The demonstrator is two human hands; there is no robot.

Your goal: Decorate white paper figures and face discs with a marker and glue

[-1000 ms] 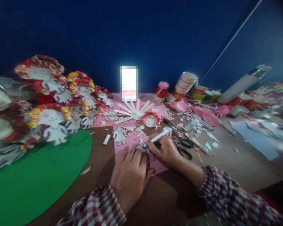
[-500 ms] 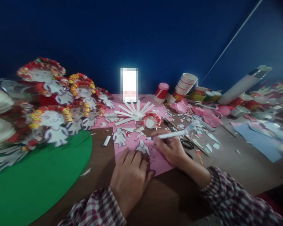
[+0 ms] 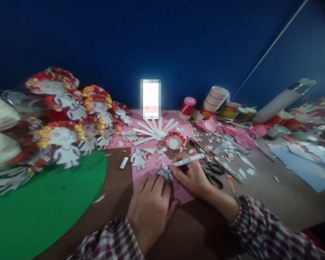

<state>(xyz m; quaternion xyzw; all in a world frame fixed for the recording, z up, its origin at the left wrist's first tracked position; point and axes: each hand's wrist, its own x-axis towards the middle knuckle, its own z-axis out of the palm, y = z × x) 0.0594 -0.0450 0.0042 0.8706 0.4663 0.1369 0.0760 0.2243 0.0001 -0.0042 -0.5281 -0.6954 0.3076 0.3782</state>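
1. Small white paper cut-out, dark-outlined (image 3: pixel 167 174), lower centre of the frame, on a pink paper sheet (image 3: pixel 137 179); probably light, bendable, easily torn, best steadied by its edge
2. Left hand (image 3: pixel 150 207): fingers slightly parted, tips at the cut-out's near edge
3. Right hand (image 3: pixel 193 177): thumb and fingers pinching a slim white marker pen (image 3: pixel 188 160), presumably stiff, best held near its tip

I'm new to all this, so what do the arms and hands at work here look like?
They are a person's: left hand and right hand, both bare. The long sleeves are checked in dark red, white and near-black, with finer-checked cuffs.
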